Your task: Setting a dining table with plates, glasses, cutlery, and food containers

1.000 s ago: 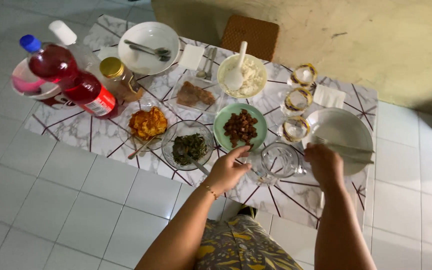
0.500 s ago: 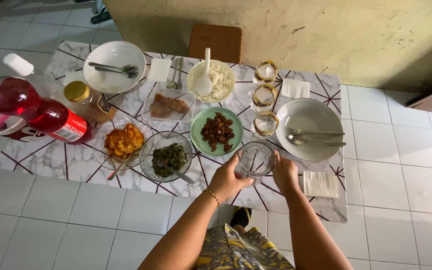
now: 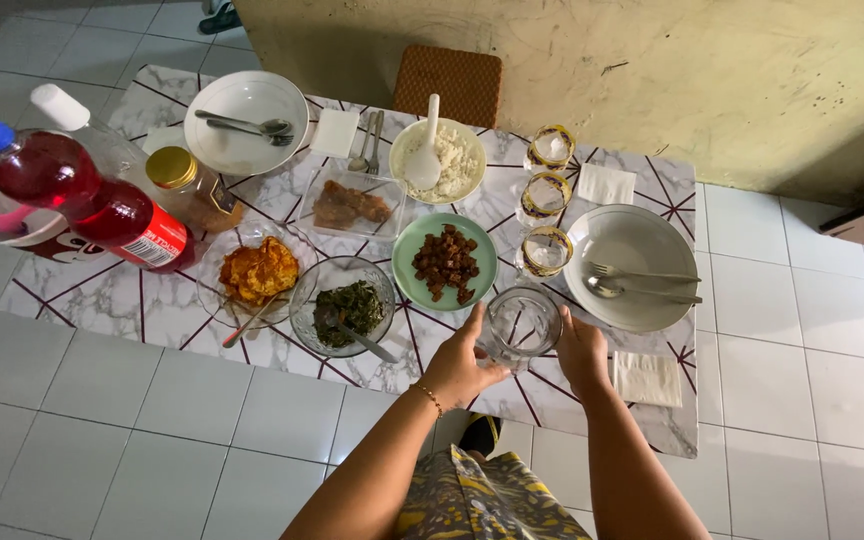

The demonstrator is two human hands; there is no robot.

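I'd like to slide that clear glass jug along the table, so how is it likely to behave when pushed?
The clear glass jug looks empty, so it is probably light for its size. Its wide body suggests it would slide rather than tip. Being glass, it is likely smooth and breakable; the left hand and right hand flank it, and the gold-rimmed glass stands close behind.

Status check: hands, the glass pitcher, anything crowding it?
Left hand and right hand cupping the glass pitcher from both sides. Pitcher upright on the table, looks empty. Green plate and white plate close by.
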